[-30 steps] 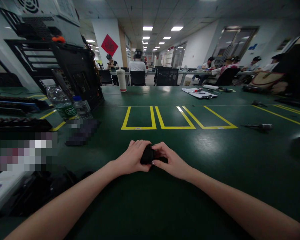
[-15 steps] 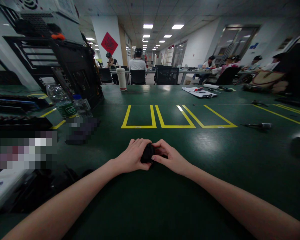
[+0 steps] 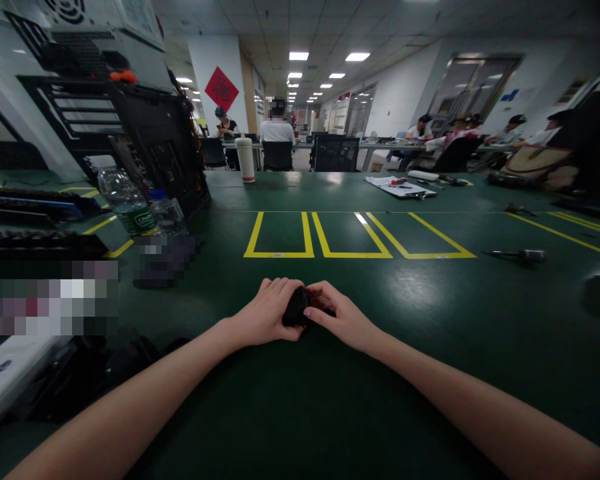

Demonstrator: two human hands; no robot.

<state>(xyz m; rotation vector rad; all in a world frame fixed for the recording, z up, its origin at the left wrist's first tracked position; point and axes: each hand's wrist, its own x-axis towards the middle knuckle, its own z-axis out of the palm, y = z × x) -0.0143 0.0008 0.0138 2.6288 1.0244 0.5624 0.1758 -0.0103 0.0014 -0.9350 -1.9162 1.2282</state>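
A small black object (image 3: 295, 308) with a rounded shape is held low over the green table (image 3: 300, 407), in the middle of the view; its exact kind does not show. My left hand (image 3: 273, 310) wraps over it from the left, fingers on the far side and thumb on the near side. From the right, my right hand (image 3: 337, 310) pinches its edge with curled fingers and thumb. Much of the object is hidden by my fingers. Whether it rests on the tabletop, I cannot tell.
Yellow tape outlines (image 3: 280, 255) mark the table beyond my hands. A screwdriver (image 3: 525, 255) lies to the right. Plastic bottles (image 3: 123, 200) and a black computer case (image 3: 155, 147) stand left. Farther back are a tumbler (image 3: 245, 160) and a clipboard (image 3: 403, 188). People sit at distant desks.
The whole view has shifted very slightly down and right. Both hands keep the same hold on the black object.
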